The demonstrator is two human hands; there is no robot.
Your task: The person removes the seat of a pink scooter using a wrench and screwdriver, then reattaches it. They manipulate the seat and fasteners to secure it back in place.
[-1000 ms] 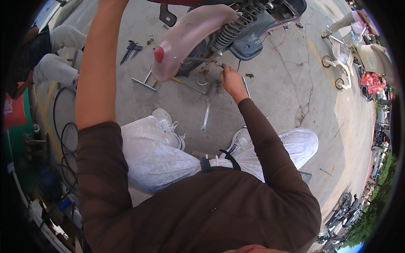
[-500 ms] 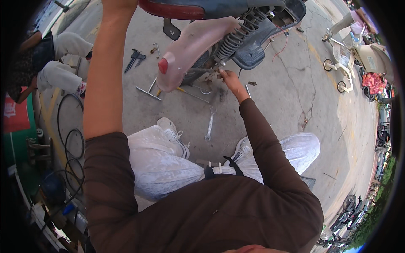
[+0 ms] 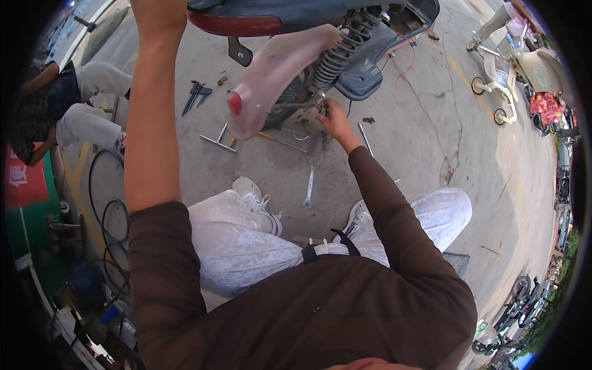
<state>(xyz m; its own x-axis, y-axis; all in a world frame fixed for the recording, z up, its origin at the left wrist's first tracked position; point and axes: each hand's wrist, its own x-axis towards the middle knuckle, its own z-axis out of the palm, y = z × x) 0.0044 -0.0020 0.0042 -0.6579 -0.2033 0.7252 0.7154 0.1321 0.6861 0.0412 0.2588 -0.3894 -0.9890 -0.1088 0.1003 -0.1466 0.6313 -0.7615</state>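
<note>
- The right hand (image 3: 333, 117) is reached forward to the underside of the scooter, its fingers curled narrowly around a small metal fitting (image 3: 317, 106) beside the pale pink rear mudguard (image 3: 271, 77); exactly what is pinched there is too small to be told.
- The left hand (image 3: 157, 9) is raised at the top edge of the view and pressed against the dark scooter body with its red lower band (image 3: 246, 23); most of it is cut off, so whether it is spread or closed cannot be told.
- A black coil spring shock absorber (image 3: 336, 52) is seen slanting just above the right hand, next to a blue-grey plastic body panel (image 3: 370, 68).
- A silver open-ended spanner (image 3: 308, 185) is laid on the grey concrete floor (image 3: 419, 135), between the person's two white trainers and just below the right hand.
- A metal T-shaped socket wrench (image 3: 217, 139) is laid on the floor to the left of the mudguard, and a pair of dark pliers (image 3: 194, 94) lies farther left.
- Another person in white trousers (image 3: 86, 105) is seen crouched at the left edge.
- Black rubber tyre hoops (image 3: 108, 197) are stacked on the floor at the left.
- A white scooter (image 3: 524, 68) is parked at the far right.
</note>
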